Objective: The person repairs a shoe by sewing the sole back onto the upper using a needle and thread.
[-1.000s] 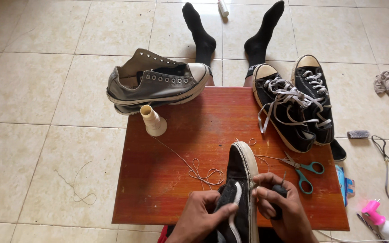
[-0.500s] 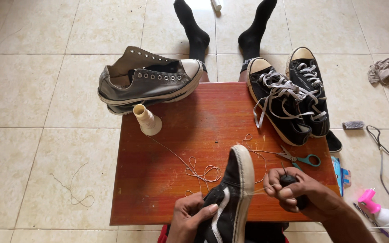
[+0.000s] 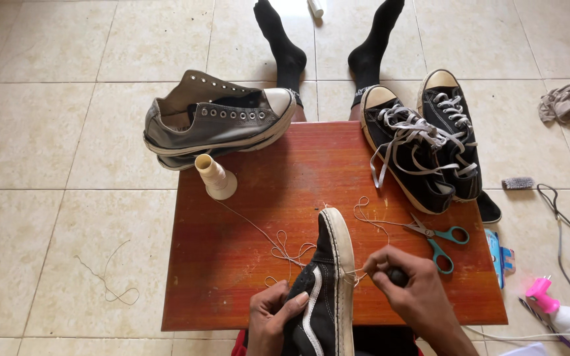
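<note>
table (image 3: 265,290) | spool (image 3: 214,177) far-left of scissors (image 3: 440,236) | grey shoes (image 3: 216,122) beyond spool | black pair (image 3: 420,142) beyond scissors | thread (image 3: 278,242) between

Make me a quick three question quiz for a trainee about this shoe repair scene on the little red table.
1. True or false: the left hand grips the black sneaker that stands on its side on the red table.
2. Which item lies just beyond the right hand? A) teal-handled scissors B) thread spool C) grey sneaker
3. Fill in: the thread runs from the sneaker's sole back to the cream ____.

Key: 1 true; 2 A; 3 spool.
</note>
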